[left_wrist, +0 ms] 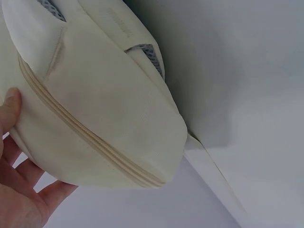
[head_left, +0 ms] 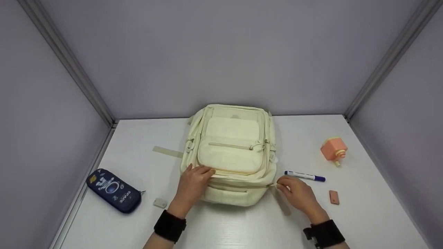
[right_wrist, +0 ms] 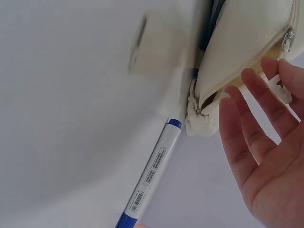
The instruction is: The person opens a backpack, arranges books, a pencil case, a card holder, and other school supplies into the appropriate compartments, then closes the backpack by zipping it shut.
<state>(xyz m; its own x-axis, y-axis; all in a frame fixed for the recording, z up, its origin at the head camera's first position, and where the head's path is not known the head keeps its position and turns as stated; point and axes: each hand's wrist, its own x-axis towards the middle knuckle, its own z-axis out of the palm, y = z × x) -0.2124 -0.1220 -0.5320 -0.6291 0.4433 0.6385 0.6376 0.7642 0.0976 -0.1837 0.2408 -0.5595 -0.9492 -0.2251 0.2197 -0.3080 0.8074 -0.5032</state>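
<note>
A cream backpack (head_left: 235, 152) lies on the white table with its front up. My left hand (head_left: 195, 181) grips its near left edge, and in the left wrist view the thumb (left_wrist: 10, 108) presses the fabric from one side, with the fingers on the other. A closed zipper (left_wrist: 85, 128) runs along the bag beside that hand. At the bag's near right corner my right hand (head_left: 297, 193) pinches a zipper pull (right_wrist: 280, 89) between thumb and index finger. The zipper's metal slider (right_wrist: 289, 32) shows in the right wrist view, with a gap in the zipper beside it.
A blue-capped marker (head_left: 304, 176) lies just beyond my right hand. Farther right are an orange block-shaped object (head_left: 334, 149) and a small orange-pink piece (head_left: 334, 197). On the left lie a dark blue space-print pencil case (head_left: 114, 190) and a small grey piece (head_left: 160, 203). Walls enclose the table.
</note>
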